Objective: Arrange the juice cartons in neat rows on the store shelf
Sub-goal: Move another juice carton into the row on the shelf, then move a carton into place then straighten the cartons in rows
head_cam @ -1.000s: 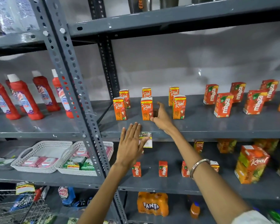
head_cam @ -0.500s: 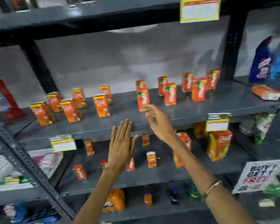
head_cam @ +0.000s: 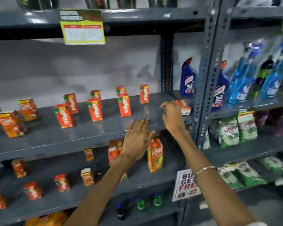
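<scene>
Several small orange Maaza cartons (head_cam: 124, 105) stand in two loose rows on the grey middle shelf (head_cam: 82, 136). Orange Real cartons (head_cam: 9, 123) stand at its left end. One carton lies on its side (head_cam: 184, 107) at the shelf's right end. My right hand (head_cam: 171, 117) hovers just left of that lying carton, fingers curled and apart, holding nothing. My left hand (head_cam: 136, 141) is spread flat in front of the shelf's front edge, empty.
Below, a tall Real carton (head_cam: 154, 154) and small cartons (head_cam: 62, 182) stand on lower shelves. A slotted upright post (head_cam: 204, 79) bounds the bay on the right. Blue cleaner bottles (head_cam: 188, 77) and green packets (head_cam: 228, 131) fill the neighbouring bay. A promo sign (head_cam: 185, 184) hangs low.
The view has swung right along the shelf. My right hand moved from the Real cartons past the Maaza cartons to the lying carton at the right end. My left hand followed, still spread.
</scene>
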`<state>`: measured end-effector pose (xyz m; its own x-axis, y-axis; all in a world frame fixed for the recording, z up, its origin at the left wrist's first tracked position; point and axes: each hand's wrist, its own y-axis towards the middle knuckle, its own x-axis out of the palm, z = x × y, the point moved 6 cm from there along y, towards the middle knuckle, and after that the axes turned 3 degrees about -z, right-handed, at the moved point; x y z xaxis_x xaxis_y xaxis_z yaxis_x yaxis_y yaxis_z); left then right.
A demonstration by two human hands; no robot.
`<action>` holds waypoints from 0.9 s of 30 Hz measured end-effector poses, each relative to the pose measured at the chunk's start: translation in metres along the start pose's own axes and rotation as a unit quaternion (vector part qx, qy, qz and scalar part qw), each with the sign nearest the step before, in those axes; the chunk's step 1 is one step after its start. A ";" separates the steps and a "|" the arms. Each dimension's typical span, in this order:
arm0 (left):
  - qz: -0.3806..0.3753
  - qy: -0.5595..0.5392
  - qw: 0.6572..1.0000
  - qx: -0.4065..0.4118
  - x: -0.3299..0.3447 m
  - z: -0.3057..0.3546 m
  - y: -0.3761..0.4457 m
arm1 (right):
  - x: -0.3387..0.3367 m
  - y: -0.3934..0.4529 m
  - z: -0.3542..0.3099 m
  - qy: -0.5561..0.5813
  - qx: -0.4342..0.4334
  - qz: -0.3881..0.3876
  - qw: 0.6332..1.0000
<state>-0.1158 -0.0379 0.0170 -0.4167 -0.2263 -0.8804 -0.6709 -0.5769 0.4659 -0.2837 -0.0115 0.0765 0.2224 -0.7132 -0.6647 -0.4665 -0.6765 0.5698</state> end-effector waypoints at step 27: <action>-0.028 0.003 0.999 -0.027 0.006 -0.012 0.033 | 0.018 0.056 0.039 0.116 0.213 -0.305 0.921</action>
<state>-0.1331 -0.0673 0.0256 -0.3756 -0.1961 -0.9058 -0.6590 -0.6308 0.4098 -0.3398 -0.0552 0.0776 0.7074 -0.2779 -0.6499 -0.4770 -0.8662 -0.1488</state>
